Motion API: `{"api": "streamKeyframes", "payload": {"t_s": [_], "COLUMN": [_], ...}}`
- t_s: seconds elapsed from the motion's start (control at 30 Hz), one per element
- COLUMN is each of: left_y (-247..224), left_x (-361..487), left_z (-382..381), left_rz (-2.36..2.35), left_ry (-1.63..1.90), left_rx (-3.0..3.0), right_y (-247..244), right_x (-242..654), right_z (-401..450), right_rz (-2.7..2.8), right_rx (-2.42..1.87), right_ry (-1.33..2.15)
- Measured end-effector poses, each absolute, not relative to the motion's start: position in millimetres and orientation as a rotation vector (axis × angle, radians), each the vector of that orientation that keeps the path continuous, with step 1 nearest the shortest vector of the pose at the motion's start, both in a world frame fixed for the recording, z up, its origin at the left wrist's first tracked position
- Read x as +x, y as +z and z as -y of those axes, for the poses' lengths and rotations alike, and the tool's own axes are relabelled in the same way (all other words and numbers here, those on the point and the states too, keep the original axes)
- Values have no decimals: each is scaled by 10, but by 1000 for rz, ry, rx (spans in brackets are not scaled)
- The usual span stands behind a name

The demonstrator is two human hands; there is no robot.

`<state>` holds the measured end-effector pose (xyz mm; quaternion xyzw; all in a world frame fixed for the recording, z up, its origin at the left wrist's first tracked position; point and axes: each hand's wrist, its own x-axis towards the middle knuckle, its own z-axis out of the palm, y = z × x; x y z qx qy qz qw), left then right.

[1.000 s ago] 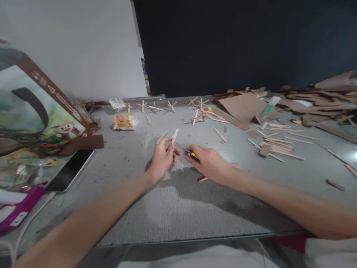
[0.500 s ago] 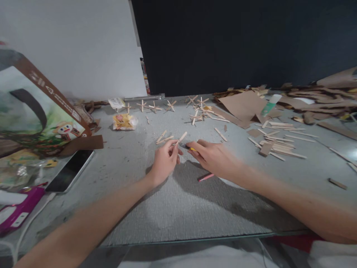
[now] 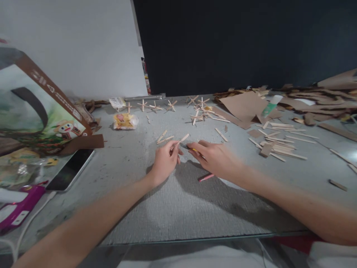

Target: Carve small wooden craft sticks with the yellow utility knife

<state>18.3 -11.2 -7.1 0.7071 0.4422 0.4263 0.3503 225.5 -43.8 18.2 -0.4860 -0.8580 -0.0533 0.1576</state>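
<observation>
Pinched between the fingers of my left hand (image 3: pixel 166 159) is a popsicle stick (image 3: pixel 184 138), its free end pointing up and to the right. My right hand (image 3: pixel 213 156) is closed on a utility knife (image 3: pixel 196 150) with a yellow handle; most of the handle is covered by the fingers. The dark blade points left, close to the stick, and whether it touches cannot be made out. A red pencil (image 3: pixel 205 177) lies partly under my right hand. Just beyond my left hand, popsicle sticks (image 3: pixel 165 139) form a V shape on the table.
Several star-shaped stick assemblies (image 3: pixel 171 105) stand along the back. Loose sticks (image 3: pixel 281 145), cardboard (image 3: pixel 241 106) and a glue stick (image 3: pixel 271 106) lie to the right. On the left are a phone (image 3: pixel 71 169), a purple glue gun (image 3: pixel 21 208) and a large printed box (image 3: pixel 41 100).
The popsicle stick in my left hand has tilted slightly, its tip now lower and further right. Both hands keep their grips in nearly the same place.
</observation>
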Motion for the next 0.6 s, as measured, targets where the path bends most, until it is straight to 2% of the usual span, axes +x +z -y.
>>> {"api": "streamKeyframes", "payload": {"t_s": [0.37,0.6], "left_y": [-105,-107], "left_x": [196,181], "left_z": [99,55], "left_rz": [-1151,-1150], "left_ry": [1150,1201], "left_rx": [1795,1608], "right_y": [188,195], "right_x": [2236,2239], "right_z": [434,448], "right_rz": [2449,2233], "right_rx": [-1455,-1479], "right_ry": [-150,-77]}}
